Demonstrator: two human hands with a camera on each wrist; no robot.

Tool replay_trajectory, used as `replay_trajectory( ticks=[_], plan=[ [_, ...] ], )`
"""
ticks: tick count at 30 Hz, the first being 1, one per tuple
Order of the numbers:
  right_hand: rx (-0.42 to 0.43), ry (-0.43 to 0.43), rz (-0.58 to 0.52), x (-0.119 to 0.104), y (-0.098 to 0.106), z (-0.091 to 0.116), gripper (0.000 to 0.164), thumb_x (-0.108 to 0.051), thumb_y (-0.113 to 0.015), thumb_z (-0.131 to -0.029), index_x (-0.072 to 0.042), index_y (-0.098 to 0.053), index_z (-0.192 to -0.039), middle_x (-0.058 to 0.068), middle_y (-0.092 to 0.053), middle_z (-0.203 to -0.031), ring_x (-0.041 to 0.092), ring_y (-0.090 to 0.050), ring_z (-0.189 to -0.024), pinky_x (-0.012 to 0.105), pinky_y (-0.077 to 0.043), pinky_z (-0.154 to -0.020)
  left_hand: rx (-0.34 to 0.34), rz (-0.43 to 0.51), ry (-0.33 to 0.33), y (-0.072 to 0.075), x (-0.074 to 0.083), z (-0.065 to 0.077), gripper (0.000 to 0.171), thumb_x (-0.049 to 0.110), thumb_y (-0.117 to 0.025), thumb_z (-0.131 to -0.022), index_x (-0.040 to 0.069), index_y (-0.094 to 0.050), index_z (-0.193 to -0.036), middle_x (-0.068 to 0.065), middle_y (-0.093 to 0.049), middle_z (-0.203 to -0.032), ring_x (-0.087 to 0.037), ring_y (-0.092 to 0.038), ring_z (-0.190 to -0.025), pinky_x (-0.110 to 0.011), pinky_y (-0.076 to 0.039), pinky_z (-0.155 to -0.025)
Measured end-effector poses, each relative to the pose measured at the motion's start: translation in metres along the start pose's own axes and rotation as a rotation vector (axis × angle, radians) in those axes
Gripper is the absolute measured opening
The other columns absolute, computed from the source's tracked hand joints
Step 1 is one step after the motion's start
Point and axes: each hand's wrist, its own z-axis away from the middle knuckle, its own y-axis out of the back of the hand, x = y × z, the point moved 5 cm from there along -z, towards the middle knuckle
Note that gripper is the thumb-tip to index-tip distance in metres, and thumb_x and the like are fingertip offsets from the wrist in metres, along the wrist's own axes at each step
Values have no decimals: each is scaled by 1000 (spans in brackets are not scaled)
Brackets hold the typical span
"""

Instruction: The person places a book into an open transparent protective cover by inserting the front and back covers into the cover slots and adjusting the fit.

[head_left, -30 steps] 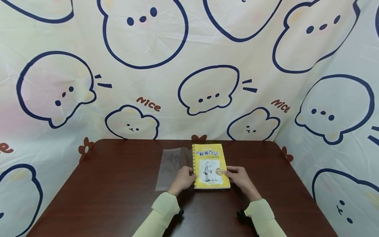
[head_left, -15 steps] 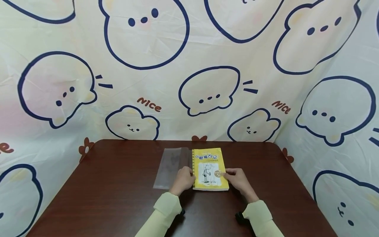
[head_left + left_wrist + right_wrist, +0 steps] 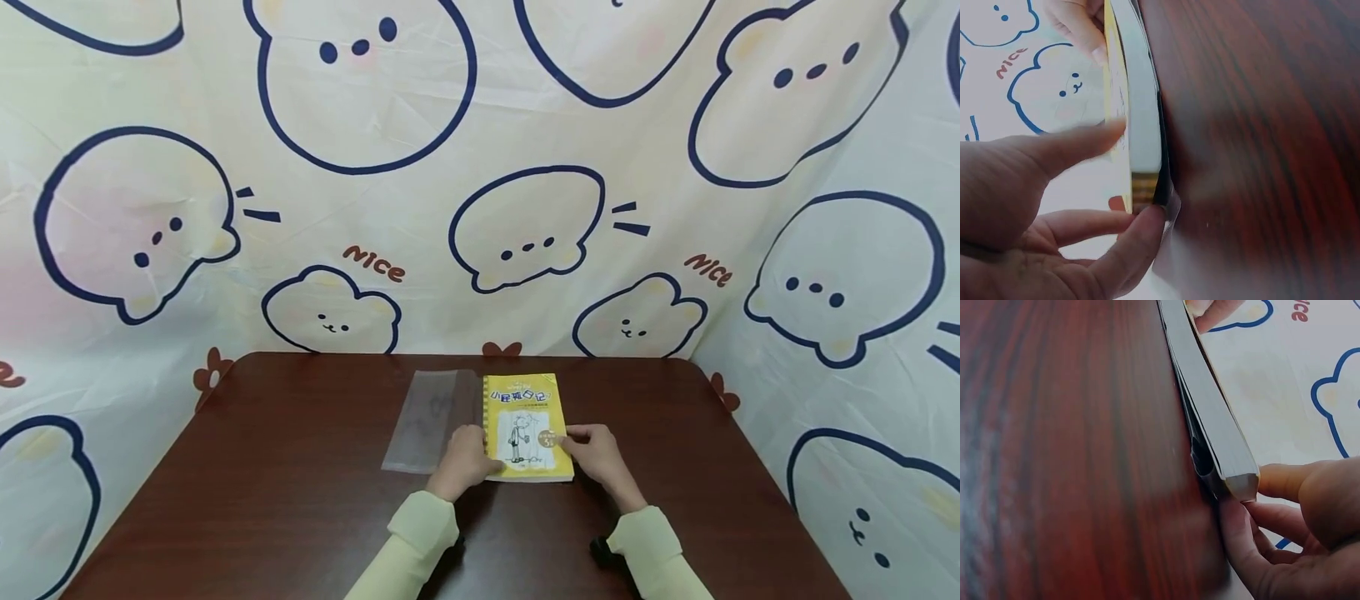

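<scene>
A yellow paperback book [image 3: 528, 396] with a cartoon figure on its front lies face up at the middle of the table. My left hand [image 3: 461, 462] holds its spine side, thumb on the front cover and fingers at the spine's lower edge. Opposite, my right hand [image 3: 597, 454] pinches the other side, the thumb over the front and fingertips beneath the edge. Left of the book spreads a clear plastic book cover [image 3: 420, 425], partly behind the left hand. In the right wrist view, a dark flap [image 3: 1202, 462] bows slightly away from the pages [image 3: 1207, 394] at the book's underside.
The dark brown wooden table [image 3: 300, 517] extends around the book on all sides. Behind it hangs a cream curtain [image 3: 420, 208] with printed cartoon bears, which continues along both sides.
Both hands and the book have shifted slightly left and toward the person. The clear cover has slid a little left too. My left thumb now lies further over the front cover.
</scene>
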Motion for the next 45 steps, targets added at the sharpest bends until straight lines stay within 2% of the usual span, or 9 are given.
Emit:
replay_trajectory(
  ticks=[4,8,13,21,31,34,37,41,45],
  plan=[
    [4,2,14,-1,0,0,38,-15,-71,-95,8,-68,-124,10,-75,-91,14,-67,-70,26,-49,-61,-32,-52,-39,2,1,2,38,8,-98,-63,0,-68,-85,-7,-54,-82,-20,-47,-76,-34,-46,-68],
    [2,-4,3,0,2,-1,37,-14,-71,-95,8,-69,-123,11,-75,-93,15,-71,-75,28,-56,-65,-48,-80,-60,3,1,2,41,7,-99,-58,1,-68,-84,-7,-53,-84,-20,-43,-80,-37,-46,-74],
    [-10,-5,-9,0,2,0,38,-14,-71,-95,9,-68,-124,12,-75,-95,17,-72,-78,30,-58,-68,-63,-93,-55,1,0,2,37,4,-97,-61,1,-67,-83,-5,-51,-81,-20,-42,-80,-36,-44,-73],
    [-10,9,53,0,-1,1,40,-17,-71,-96,9,-67,-126,9,-75,-90,13,-67,-72,26,-51,-63,-83,-93,-18,-2,0,5,33,-3,-92,-66,2,-66,-85,-6,-51,-82,-23,-42,-82,-37,-44,-74],
    [0,5,71,-2,2,-1,38,-16,-71,-96,7,-68,-125,8,-74,-90,14,-66,-71,26,-52,-63,-82,-48,-97,6,6,5,30,0,-89,-71,-3,-69,-93,-12,-56,-88,-21,-46,-82,-33,-45,-69],
    [0,0,64,-2,1,-1,36,-16,-72,-95,6,-70,-124,7,-74,-89,14,-65,-71,26,-52,-62,-83,-33,-156,16,7,7,40,5,-86,-79,-8,-69,-113,-18,-64,-104,-27,-59,-92,-38,-54,-78],
    [3,3,50,-1,-1,-1,34,-16,-73,-95,4,-71,-122,7,-74,-89,13,-66,-71,25,-53,-61,-57,-42,-206,32,3,8,51,9,-82,-85,-8,-64,-129,-23,-64,-125,-38,-61,-115,-52,-52,-96],
    [6,16,35,0,-2,-2,33,-15,-74,-94,4,-72,-121,7,-75,-89,13,-67,-71,26,-54,-63,-42,-93,-204,53,-17,8,54,10,-79,-88,-7,-60,-135,-26,-50,-148,-46,-41,-141,-60,-37,-112],
    [5,19,38,0,-1,-2,34,-14,-75,-93,5,-71,-121,8,-74,-92,13,-67,-72,27,-56,-64,-115,-134,-154,60,-40,10,56,9,-71,-95,-8,-51,-145,-28,-34,-160,-48,-22,-151,-64,-28,-117]
  ],
)
